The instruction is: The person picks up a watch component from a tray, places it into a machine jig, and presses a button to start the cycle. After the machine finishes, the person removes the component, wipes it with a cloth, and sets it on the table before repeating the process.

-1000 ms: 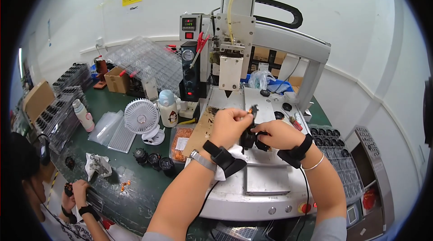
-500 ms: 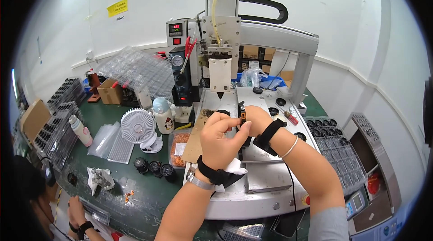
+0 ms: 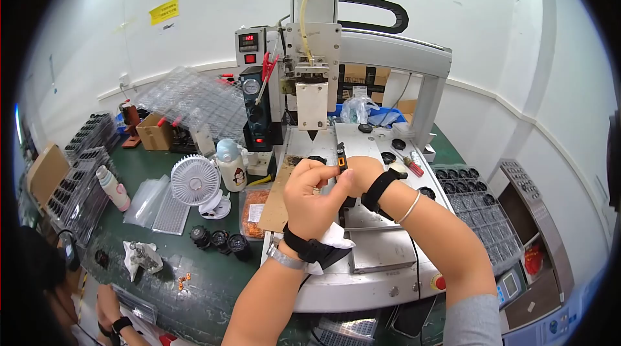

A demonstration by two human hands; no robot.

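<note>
My left hand (image 3: 314,197) is closed, its thumb and forefinger pinched at a small black part with an orange piece (image 3: 342,161). Curled against the same part from the other side is my right hand (image 3: 362,174); its fingertips are mostly hidden. Both hands meet above the white bed (image 3: 372,216) of a bench machine, in front of its pointed nozzle (image 3: 313,135). Black straps wrap both wrists. White tissue (image 3: 336,237) shows beside my left wrist. Round black parts (image 3: 388,157) and a red-handled screwdriver (image 3: 414,167) lie on the bed right of my hands.
Left of the machine stand a white fan (image 3: 195,180), a bottle (image 3: 231,168) and several black cylindrical parts (image 3: 220,241). A bag of orange pieces (image 3: 251,216) lies near the bed. Trays of black parts (image 3: 469,200) sit at right. Another person's hands (image 3: 108,310) show at lower left.
The whole view has shifted slightly. Both hands stay together at the small black part, with the left thumb and forefinger changing position a little against it.
</note>
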